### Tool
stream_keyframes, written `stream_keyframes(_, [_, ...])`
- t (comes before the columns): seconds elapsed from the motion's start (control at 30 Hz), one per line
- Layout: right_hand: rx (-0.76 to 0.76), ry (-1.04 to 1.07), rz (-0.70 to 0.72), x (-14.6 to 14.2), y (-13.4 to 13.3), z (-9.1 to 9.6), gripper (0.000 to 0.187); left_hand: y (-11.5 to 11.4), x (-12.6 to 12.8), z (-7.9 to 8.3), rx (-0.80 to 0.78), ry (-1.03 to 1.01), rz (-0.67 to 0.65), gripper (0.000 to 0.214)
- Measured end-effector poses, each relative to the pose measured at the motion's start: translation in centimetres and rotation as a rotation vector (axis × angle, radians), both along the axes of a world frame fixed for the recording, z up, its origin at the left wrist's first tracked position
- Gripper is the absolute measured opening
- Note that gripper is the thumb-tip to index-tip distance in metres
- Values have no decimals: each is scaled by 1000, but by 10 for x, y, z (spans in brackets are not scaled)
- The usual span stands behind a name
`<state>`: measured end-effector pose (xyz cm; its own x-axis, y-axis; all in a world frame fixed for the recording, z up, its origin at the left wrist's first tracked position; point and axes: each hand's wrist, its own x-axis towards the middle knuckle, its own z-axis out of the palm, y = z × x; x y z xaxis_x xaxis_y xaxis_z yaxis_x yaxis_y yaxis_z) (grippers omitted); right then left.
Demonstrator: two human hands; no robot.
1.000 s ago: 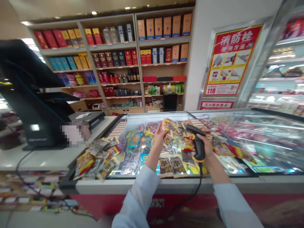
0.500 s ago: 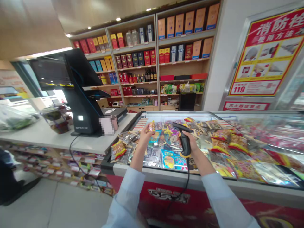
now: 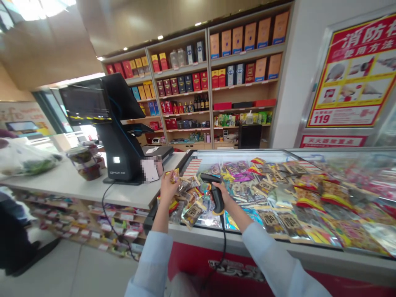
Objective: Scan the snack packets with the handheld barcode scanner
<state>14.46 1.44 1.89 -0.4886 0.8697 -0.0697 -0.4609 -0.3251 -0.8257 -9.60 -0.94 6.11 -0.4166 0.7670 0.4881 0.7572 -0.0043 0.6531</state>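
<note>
My left hand (image 3: pixel 168 186) is closed on a small snack packet (image 3: pixel 174 175) near the left end of the glass-topped freezer (image 3: pixel 198 153). A black handheld barcode scanner (image 3: pixel 218 197) is in my right hand (image 3: pixel 225 196), its head pointing left toward the packet. The scanner's cord (image 3: pixel 223 243) hangs down over the freezer's front. Beneath and between my hands lies a pile of snack packets (image 3: pixel 192 211) on the glass. More packets spread to the right, among them red and yellow bags (image 3: pixel 309 195).
To the left, a checkout terminal (image 3: pixel 119 136) stands on a white counter (image 3: pixel 133 198), with stacked jars (image 3: pixel 86 163) and a plastic bag of greens (image 3: pixel 34 159) beside it. Boxed goods fill shelves (image 3: pixel 182 82) behind the freezer. A person's dark-clothed leg (image 3: pixel 15 239) shows at far left.
My left hand has moved left with its snack packet, toward the freezer's left end. My right hand has brought the scanner left too. The view has shifted slightly.
</note>
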Motion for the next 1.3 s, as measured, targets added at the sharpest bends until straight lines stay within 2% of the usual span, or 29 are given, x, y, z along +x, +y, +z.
stream_keyframes(0.23, [-92,-22,-13,-14,-1,-19,39,-2,2,-8,-181,304,45,52])
stream_keyframes(0.33, [-96,-12,-19,-14,-1,-21,38,-3,5,-7,-206,315,100,57])
stream_keyframes(0.47, [-95,15,-15,-15,0,-24,36,-2,7,-8,-244,317,109,55])
stream_keyframes(0.77, [-129,22,1,-14,-1,-26,39,7,5,-15,-197,305,92,48])
stream_keyframes(0.93, [-181,17,-3,-16,0,-23,44,16,7,-23,-207,409,127,52])
stream_keyframes(1.07, [-215,51,-13,-18,3,-26,42,25,13,-29,-217,482,150,53])
stream_keyframes(1.3, [-202,91,-18,-17,5,-24,37,39,14,-31,-175,475,106,52])
